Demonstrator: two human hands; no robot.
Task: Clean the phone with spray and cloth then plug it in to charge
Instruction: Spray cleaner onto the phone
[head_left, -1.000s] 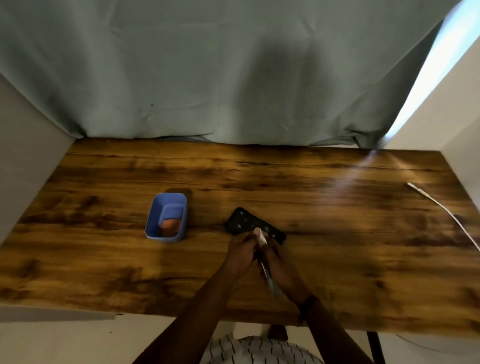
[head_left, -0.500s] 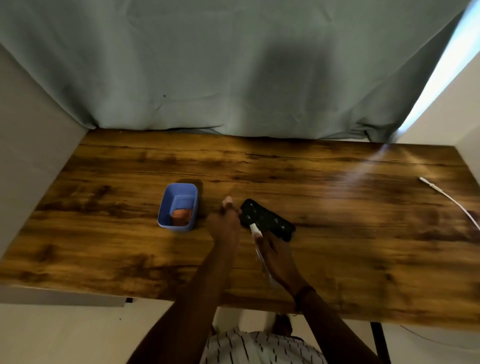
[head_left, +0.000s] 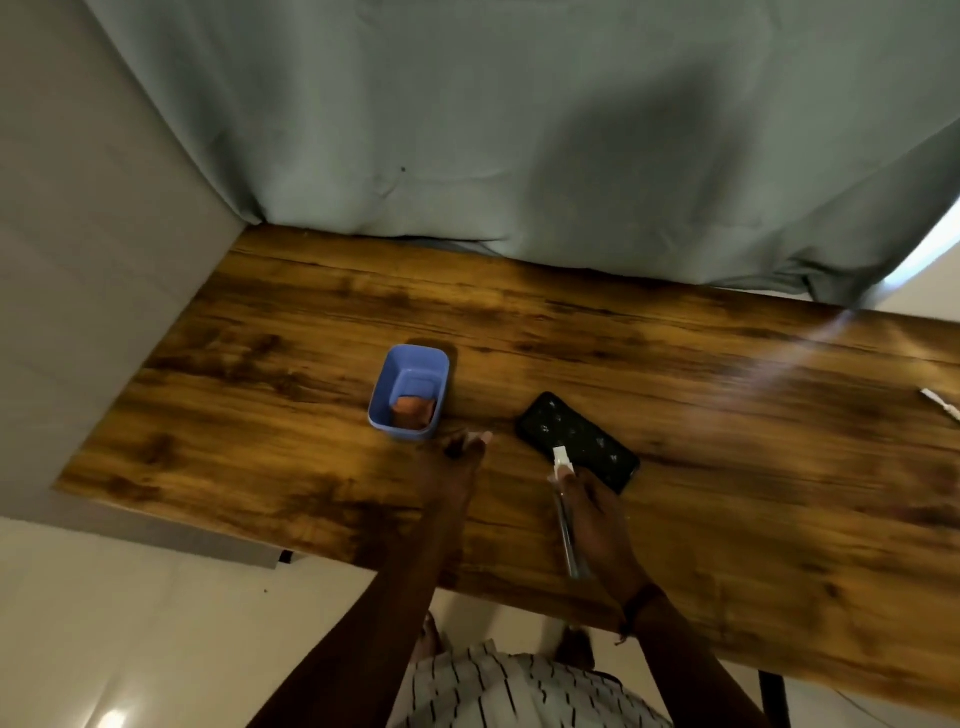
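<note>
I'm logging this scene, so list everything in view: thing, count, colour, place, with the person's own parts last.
table: one, brown wood grain, fills the middle.
curtain: one, grey-green, behind the table.
bin: one, blue, left of centre on the table.
cloth: one, orange, inside the bin.
phone: one, black, flat on the table, right of the bin.
spray bottle: one, clear with white nozzle, in the right hand, nozzle over the phone.
cable: one, white, table's right edge.
left hand: open, near the bin.
right hand: holding the spray bottle.

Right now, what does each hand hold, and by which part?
Right hand: slim clear spray bottle, held around its body, white nozzle free. Left hand: nothing.
</note>
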